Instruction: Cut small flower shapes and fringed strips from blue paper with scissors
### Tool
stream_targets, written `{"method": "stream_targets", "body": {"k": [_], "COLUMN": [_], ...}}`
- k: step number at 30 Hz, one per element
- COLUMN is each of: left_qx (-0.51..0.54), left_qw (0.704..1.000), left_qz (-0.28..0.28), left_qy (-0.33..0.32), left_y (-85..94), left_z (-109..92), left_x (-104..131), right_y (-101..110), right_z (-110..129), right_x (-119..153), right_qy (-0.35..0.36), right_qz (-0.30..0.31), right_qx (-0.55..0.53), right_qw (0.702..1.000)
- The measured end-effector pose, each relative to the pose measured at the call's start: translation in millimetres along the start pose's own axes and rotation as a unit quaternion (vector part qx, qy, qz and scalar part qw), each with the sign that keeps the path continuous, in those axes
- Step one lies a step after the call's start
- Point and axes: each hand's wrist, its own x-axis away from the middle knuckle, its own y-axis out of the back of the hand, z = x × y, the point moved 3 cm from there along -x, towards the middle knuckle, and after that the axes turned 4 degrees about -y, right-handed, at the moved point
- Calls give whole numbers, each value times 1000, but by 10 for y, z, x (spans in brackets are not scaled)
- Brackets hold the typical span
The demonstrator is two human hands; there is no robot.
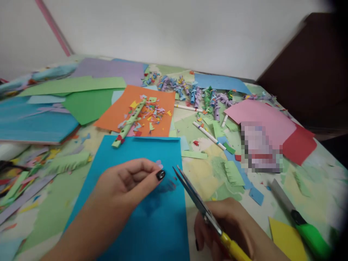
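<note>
My left hand (127, 185) is closed in a pinch on a small lilac paper piece (159, 164), part of which shows above the fingertips. It is over a blue paper sheet (119, 232). Lower right, my right hand (225, 224) grips scissors (205, 212) with yellow handles. Their blades are slightly apart and point up and left, a short way from the left fingertips. Tiny dark scraps (170, 185) lie on the blue sheet beside the left hand. A spotted green paper roll (130, 121) rests across the top edge of that sheet and an orange sheet (108, 117).
Several curled paper rolls (193, 92) are at the back. White sticks (209, 136) and fringed green strips (233, 173) lie right of centre. Green-handled scissors (299, 217) lie near a yellow paper (286, 237). Pink paper (261, 116) and a blurred-out rectangular object (261, 148) are at right.
</note>
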Motion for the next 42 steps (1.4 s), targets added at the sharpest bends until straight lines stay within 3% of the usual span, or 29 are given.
{"method": "stream_targets", "body": {"k": [3,7,12,26,42], "left_qx": [16,51,83,95,95], "left_qw": [1000,997,994,991,991], "left_qz": [6,32,44,62,60], "left_qy": [-15,-38,-58,-67,-75], "left_y": [-30,-40,-47,-51,-51], "left_z": [-57,-53,-70,-70,-66], "left_x": [9,25,46,52,38], "right_y": [22,37,57,35,8], "right_z": [-80,-134,-20,74,81], "right_x": [7,-5,-2,-38,-34], "right_qy": [6,6,31,64,48], "right_qz": [-13,60,29,39,27], "right_qx": [16,31,76,131,121], "right_qw": [1000,998,996,988,991]}}
